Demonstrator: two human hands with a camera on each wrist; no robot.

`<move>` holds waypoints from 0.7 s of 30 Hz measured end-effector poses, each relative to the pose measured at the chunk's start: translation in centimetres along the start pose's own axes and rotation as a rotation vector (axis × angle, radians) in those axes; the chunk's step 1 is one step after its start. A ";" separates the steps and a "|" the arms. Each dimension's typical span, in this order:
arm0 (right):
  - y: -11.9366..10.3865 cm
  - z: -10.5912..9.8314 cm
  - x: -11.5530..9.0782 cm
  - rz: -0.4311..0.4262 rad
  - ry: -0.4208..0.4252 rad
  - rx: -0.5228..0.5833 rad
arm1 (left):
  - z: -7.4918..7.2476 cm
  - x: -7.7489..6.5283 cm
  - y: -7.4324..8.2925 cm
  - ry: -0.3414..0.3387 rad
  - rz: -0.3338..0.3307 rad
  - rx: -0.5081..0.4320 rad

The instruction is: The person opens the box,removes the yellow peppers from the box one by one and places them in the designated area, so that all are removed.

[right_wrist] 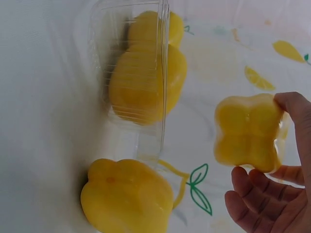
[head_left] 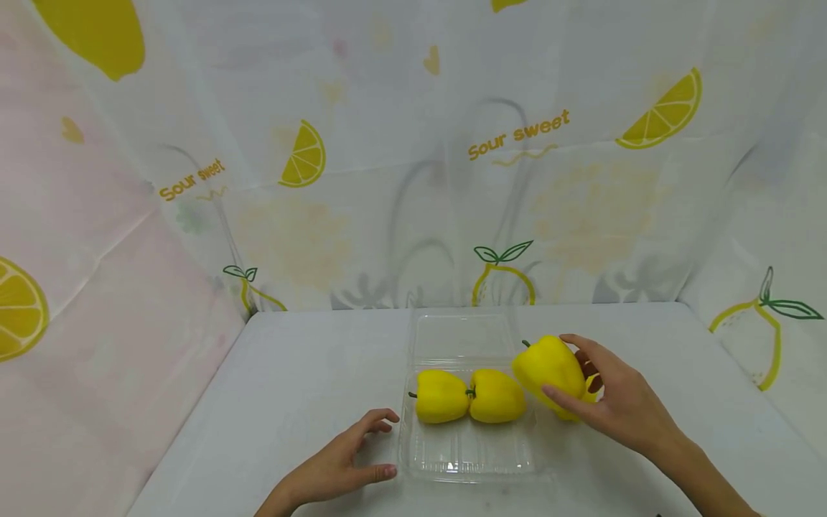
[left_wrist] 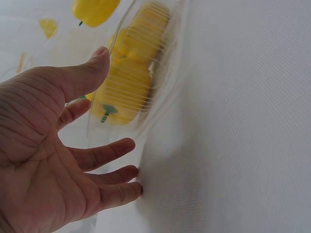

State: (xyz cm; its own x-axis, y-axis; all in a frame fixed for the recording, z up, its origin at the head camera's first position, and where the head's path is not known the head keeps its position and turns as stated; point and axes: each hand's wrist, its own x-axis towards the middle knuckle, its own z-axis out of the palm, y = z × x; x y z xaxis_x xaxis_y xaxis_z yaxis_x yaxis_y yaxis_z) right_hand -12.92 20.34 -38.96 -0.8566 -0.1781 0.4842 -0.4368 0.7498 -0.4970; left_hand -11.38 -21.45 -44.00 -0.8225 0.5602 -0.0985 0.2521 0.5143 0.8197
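Observation:
My right hand (head_left: pixel 623 402) grips a yellow bell pepper (head_left: pixel 549 370) between thumb and fingers, raised beside the right edge of a clear plastic clamshell box (head_left: pixel 468 459). Inside the box two yellow bell peppers lie on their sides in a row, a left one (head_left: pixel 442 396) and a right one (head_left: pixel 497 396). Another yellow bell pepper (right_wrist: pixel 127 196) rests on the table right of the box; in the head view it is mostly hidden behind the held one. At the box's left side my left hand (head_left: pixel 342 459) stands with fingers spread, holding nothing.
The box's transparent lid (head_left: pixel 461 336) lies folded back toward the rear of the white table (head_left: pixel 310 366). Fabric printed with lemons (head_left: pixel 388 237) hangs behind the table and along both sides.

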 end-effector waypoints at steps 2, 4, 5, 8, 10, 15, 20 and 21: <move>0.2 -0.1 0.0 0.010 0.005 -0.002 | 0.0 0.0 0.0 0.000 0.000 0.004; 0.4 -0.3 0.0 0.015 0.009 -0.003 | 0.0 0.0 0.0 0.002 0.001 0.011; 0.5 -0.3 0.0 0.016 0.013 -0.005 | 0.0 0.0 0.0 0.003 0.001 0.016; 0.7 -0.6 0.0 0.022 0.024 -0.010 | 0.0 0.0 0.0 0.009 0.001 0.029; 0.8 -0.7 0.0 0.028 0.032 -0.016 | 0.0 0.0 0.0 0.010 0.002 0.034; 1.4 -1.1 -0.1 0.050 0.049 -0.024 | 0.0 0.0 0.0 0.011 -0.001 0.035; 1.9 -1.6 -0.2 0.058 0.076 -0.027 | 0.0 0.0 -0.1 0.007 -0.007 0.033; 2.0 -1.7 -0.2 0.064 0.078 -0.026 | 0.0 0.0 -0.1 0.006 -0.007 0.034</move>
State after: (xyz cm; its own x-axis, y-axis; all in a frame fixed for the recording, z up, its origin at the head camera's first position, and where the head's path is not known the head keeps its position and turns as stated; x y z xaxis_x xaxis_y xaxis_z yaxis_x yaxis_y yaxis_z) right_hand -13.14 22.95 -38.89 -0.8583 -0.0800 0.5069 -0.3736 0.7746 -0.5103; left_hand -11.38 -21.52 -44.04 -0.8274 0.5526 -0.1005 0.2636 0.5400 0.7993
